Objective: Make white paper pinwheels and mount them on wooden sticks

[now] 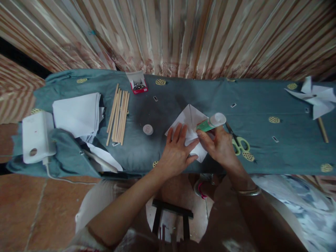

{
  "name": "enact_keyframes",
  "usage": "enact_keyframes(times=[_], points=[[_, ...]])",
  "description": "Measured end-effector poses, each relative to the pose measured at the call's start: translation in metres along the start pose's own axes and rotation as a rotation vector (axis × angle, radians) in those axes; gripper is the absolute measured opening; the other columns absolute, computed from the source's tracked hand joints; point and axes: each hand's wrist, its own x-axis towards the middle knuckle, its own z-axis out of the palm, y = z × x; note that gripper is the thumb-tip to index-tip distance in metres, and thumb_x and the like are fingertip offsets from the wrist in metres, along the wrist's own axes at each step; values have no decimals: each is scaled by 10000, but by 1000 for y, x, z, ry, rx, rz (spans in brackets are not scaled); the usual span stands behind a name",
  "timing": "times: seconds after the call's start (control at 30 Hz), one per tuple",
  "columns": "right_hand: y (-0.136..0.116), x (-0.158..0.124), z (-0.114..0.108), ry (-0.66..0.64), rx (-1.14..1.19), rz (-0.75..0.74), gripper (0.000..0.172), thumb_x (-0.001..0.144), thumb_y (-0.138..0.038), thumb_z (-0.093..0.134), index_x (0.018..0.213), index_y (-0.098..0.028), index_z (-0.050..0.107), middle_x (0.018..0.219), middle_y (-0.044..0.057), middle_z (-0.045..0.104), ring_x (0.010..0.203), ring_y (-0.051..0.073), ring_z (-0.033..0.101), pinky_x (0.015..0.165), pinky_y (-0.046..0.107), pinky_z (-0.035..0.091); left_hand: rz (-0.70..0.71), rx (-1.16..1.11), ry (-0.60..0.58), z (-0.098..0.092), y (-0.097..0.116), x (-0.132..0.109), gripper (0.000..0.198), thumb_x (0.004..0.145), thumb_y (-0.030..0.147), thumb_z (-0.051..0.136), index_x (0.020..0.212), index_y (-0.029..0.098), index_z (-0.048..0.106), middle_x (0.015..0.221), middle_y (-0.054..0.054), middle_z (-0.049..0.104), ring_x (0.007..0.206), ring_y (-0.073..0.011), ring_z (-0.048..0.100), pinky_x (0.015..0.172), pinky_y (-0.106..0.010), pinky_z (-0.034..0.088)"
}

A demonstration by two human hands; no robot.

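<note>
A square sheet of white paper (189,113) with crease lines lies on the table before me, one corner pointing away. My left hand (176,152) rests flat on its left side with the fingers spread. In my right hand (219,145) is a green and white glue stick (212,121), tilted, its lower end down at the middle of the paper. My fingers partly hide where it meets the sheet. A round white cap (148,129) lies left of the paper. Scissors with green handles (240,144) lie just right of my right hand.
Several wooden sticks (118,115) lie left of the cap, beside a stack of white paper (77,113). Behind them stands an open red box of metal pins (139,85). A white device with a cord (38,136) sits far left, a paper pinwheel (313,98) far right.
</note>
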Motion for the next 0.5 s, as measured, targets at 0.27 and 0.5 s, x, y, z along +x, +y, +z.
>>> enact_keyframes(times=[0.27,0.5], points=[[0,6,1,-24,-17,3,412,871,-557,530,1024,-179,586,876,119,727,779,276,689,685,408,531,5,-4,12,1,0,0,575,838,450,650,1366,272,509,1571,-156,271,1458,-409,181,1121,-657,220],[-3,9,5,-34,2,24,414,867,-562,536,1046,-192,586,882,112,728,811,287,692,699,424,534,2,-8,6,-1,0,0,564,845,444,641,1365,268,512,1562,-163,284,1457,-412,184,1122,-659,223]])
